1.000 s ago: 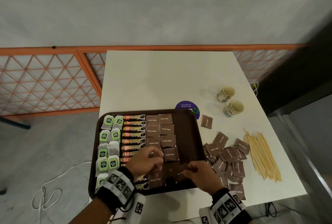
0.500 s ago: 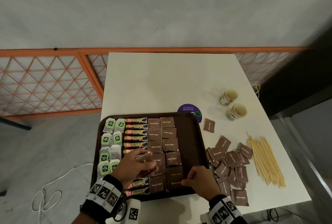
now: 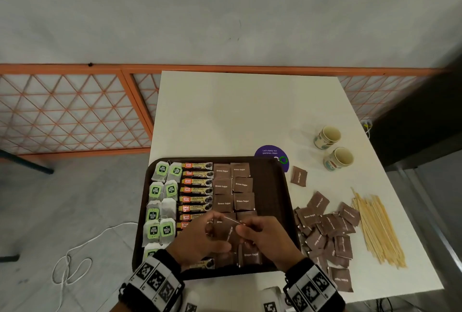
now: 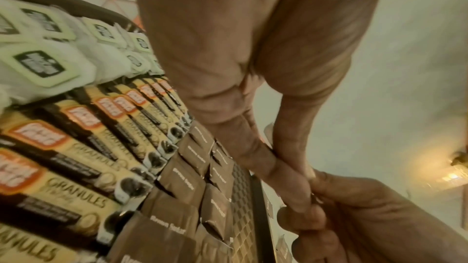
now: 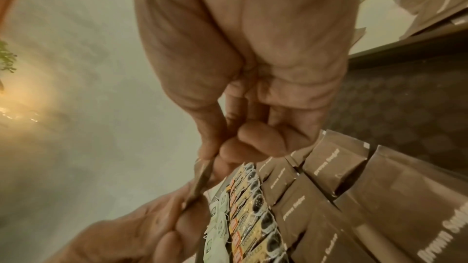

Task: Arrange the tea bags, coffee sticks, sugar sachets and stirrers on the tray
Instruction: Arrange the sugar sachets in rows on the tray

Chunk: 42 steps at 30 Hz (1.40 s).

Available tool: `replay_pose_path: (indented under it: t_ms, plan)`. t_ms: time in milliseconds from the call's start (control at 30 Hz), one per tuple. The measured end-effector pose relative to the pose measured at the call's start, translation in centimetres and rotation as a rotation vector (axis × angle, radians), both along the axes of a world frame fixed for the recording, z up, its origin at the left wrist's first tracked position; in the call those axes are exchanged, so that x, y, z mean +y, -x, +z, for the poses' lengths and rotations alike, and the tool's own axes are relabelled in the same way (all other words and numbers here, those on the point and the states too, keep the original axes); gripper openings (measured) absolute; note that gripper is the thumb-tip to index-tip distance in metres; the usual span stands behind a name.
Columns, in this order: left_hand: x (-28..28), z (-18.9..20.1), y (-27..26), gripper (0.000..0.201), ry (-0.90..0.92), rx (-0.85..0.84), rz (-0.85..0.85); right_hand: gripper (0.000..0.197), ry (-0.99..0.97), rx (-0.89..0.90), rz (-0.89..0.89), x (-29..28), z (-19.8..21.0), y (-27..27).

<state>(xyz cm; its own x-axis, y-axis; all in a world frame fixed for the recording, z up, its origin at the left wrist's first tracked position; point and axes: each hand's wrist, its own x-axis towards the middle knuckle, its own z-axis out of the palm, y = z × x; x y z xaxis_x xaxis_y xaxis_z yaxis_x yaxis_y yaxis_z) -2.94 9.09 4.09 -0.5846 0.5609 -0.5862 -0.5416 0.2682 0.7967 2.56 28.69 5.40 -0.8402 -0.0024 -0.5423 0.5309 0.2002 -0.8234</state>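
Both grips, left hand (image 3: 200, 241) and right hand (image 3: 267, 239), pinching one flat brown sugar sachet (image 3: 231, 233).

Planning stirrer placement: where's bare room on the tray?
Free: the tray strip between the sugar columns and the right rim. Crowded: tea bags and coffee sticks fill the left; both hands cover the near middle.

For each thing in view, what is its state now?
left hand: pinches held sachet
right hand: pinches held sachet
held sachet: lifted above tray
tray: partly filled
stirrers: piled on table
loose sachets: heaped on table
cups: upright
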Motion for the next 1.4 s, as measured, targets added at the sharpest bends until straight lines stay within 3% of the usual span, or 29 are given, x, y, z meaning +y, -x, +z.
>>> replay_pose_path:
  t_ms: [100,267,400,533,700,767,933,1100,1233,1400]
  plan:
    - [-0.8,-0.1,-0.1,0.051,-0.006,-0.096,0.101,0.012,0.056,-0.017,-0.023,0.0,-0.1,-0.2]
    - [-2.0,-1.0,-0.3,0.035,0.085,-0.010,0.064,0.016,0.014,-0.121,0.118,-0.3,-0.8,-0.6]
    - [-2.3,-1.4,-0.7,0.016,0.118,0.015,0.080,0.017,0.072,-0.172,0.058,-0.6,-1.8,-1.3]
    - [-2.2,-1.7,-0.8,0.011,0.148,0.049,0.052,0.010,0.089,-0.178,0.054,-1.2,-2.2,-1.9]
    - [-2.4,-1.8,-1.0,0.009,0.179,0.074,-0.132,0.013,-0.113,-0.196,0.084,-0.7,-3.5,-3.4]
    - [-3.2,-2.2,-0.6,0.004,0.232,0.110,-0.103,0.013,-0.186,-0.212,0.084,0.0,-4.0,-3.5]
    - [-5.1,-3.1,0.6,0.021,0.344,0.198,-0.012,0.021,-0.353,-0.195,0.151,-0.3,-5.5,-0.9]
    - [-5.5,-3.2,0.8,0.025,0.353,0.244,0.001,0.013,-0.476,-0.179,0.131,-1.4,-6.3,0.9]
    - [-5.1,-2.8,0.7,0.021,0.373,0.271,-0.013,0.022,-0.540,-0.220,0.004,-0.6,-6.3,0.2]
    - [-2.7,-2.1,0.8,0.020,0.386,0.374,-0.069,0.015,-0.640,-0.137,-0.148,5.3,-3.5,-2.7]
